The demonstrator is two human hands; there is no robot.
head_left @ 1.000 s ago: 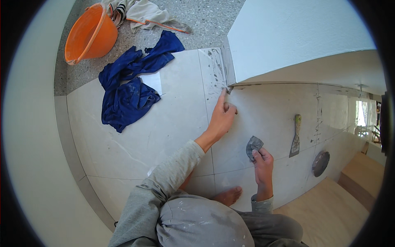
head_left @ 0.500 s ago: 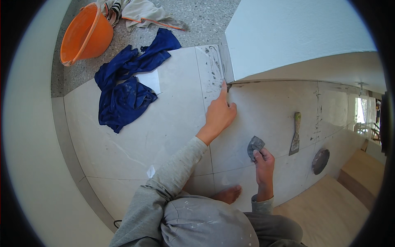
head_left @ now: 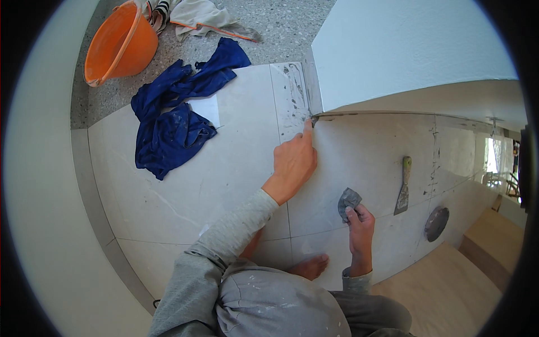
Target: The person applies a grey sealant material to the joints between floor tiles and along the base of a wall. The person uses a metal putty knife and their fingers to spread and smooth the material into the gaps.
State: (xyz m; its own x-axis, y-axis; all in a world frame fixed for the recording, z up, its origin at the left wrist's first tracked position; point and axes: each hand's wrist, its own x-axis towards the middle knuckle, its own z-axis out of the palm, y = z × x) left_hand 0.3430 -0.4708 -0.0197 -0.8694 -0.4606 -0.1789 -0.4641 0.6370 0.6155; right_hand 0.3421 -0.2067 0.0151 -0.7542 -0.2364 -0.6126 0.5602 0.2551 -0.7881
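Observation:
My left hand point(head_left: 292, 163) stretches its index finger to the dark joint at the wall corner, the tip touching or nearly touching it. The other fingers are curled, and I see nothing held. Fresh grey smears mark the narrow tile strip point(head_left: 291, 95) beside that corner. Lower right, my right hand point(head_left: 360, 230) pinches a creased grey flat piece point(head_left: 348, 203) between thumb and fingers, above the floor tiles. Its exact kind does not show. On the tiles right of it lies a putty knife point(head_left: 403, 185) with a worn greenish handle.
A dark round disc point(head_left: 436, 223) lies right of the putty knife. Dark blue cloth point(head_left: 177, 132) is heaped on the tiles at left. Behind it are an orange bucket point(head_left: 123, 45) and pale cloths point(head_left: 208, 17). A white wall block point(head_left: 410, 50) rises ahead; wooden board point(head_left: 443, 286) lies lower right.
My left hand has drawn back slightly toward me, its fingertip lower along the corner and its thumb now tucked closer. My right hand stays nearly still with the grey piece.

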